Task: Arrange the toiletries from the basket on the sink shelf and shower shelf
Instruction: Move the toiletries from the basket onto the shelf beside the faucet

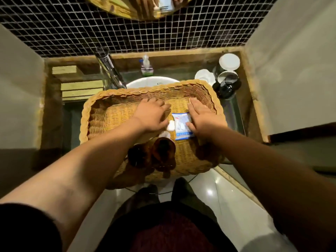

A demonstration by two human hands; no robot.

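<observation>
In the woven tan wicker basket (pixel 138 90), the flat blue-and-white plastic sachet (pixel 182 127) looks light, limp and slick, best pinched at an edge. The right hand (pixel 203 117) touches it with straight fingers; the left hand (pixel 151 115) is loosely spread.

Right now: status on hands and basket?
Left hand and right hand open, down in basket. Right beside packet; left by small white item. Brown bottles at near rim, untouched.
</observation>
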